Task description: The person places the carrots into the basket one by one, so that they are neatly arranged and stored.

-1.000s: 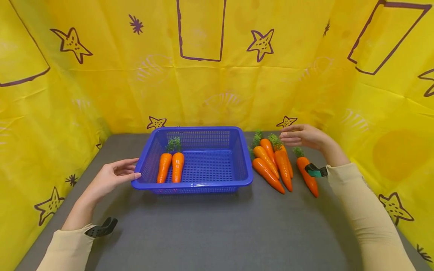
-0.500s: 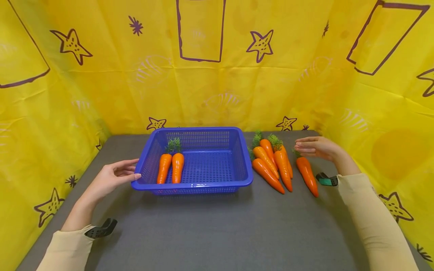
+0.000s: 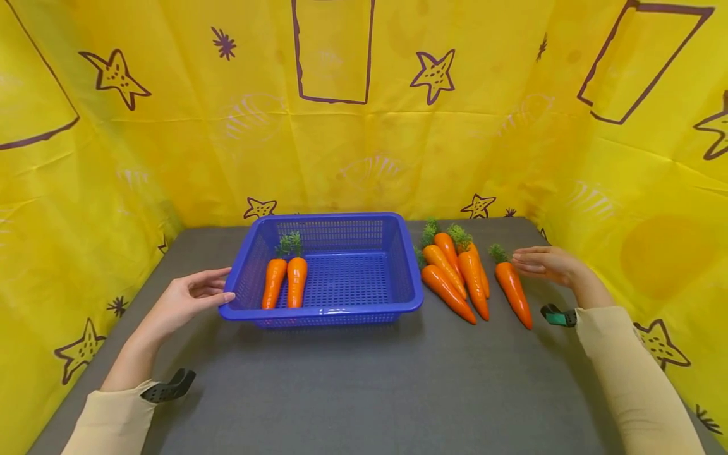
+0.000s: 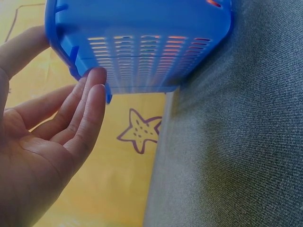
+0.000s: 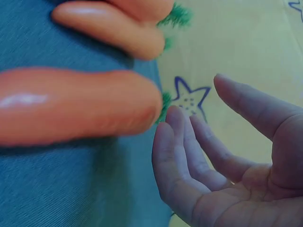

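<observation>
A blue plastic basket [image 3: 406, 284] holds two orange carrots [image 3: 274, 282] with green tops, lying side by side near its left wall. My left hand [image 3: 184, 300] holds the basket's left rim loosely, thumb on top and fingertips under its outer edge; the slotted wall [image 4: 142, 19] shows in the left wrist view. Off to the right, my right hand [image 3: 548, 265] hovers beside the green top of a lone carrot [image 3: 514, 294]. Its fingers are relaxed and apart from that carrot, with nothing in the palm, as the right wrist view of the hand [image 5: 227, 175] shows.
Between the basket and the lone carrot lies a group of several carrots [image 3: 449, 294], some overlapping, tips toward me. The grey table [image 3: 335, 385] ends against a yellow cloth [image 3: 347, 158] with drawn starfish, which encloses the back and both sides.
My right hand has moved right and toward me, from above the carrot group to the right side of the lone carrot. My left hand and the basket look the same.
</observation>
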Available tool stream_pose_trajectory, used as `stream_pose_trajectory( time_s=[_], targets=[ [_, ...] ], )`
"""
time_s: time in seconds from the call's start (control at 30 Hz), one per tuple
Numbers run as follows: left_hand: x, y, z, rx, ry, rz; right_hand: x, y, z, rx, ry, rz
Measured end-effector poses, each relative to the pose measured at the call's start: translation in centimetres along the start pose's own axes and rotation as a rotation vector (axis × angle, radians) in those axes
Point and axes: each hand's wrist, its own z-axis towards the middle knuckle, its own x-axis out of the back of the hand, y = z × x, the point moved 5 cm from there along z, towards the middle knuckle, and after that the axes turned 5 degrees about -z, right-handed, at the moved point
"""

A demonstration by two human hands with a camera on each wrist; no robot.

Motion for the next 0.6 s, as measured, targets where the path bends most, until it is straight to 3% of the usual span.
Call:
stream_pose_trajectory(
  time_s=[0.23,0.6],
  targets=[
    [0.0,-0.1,0.0,0.01,0.001,-0.005,0.4,2.5,-0.1,-0.041,0.02,-0.053],
    [0.0,-0.2,0.1,0.017,-0.004,-0.005,-0.7,4.0,-0.1,-0.083,0.037,-0.119]
  ],
)
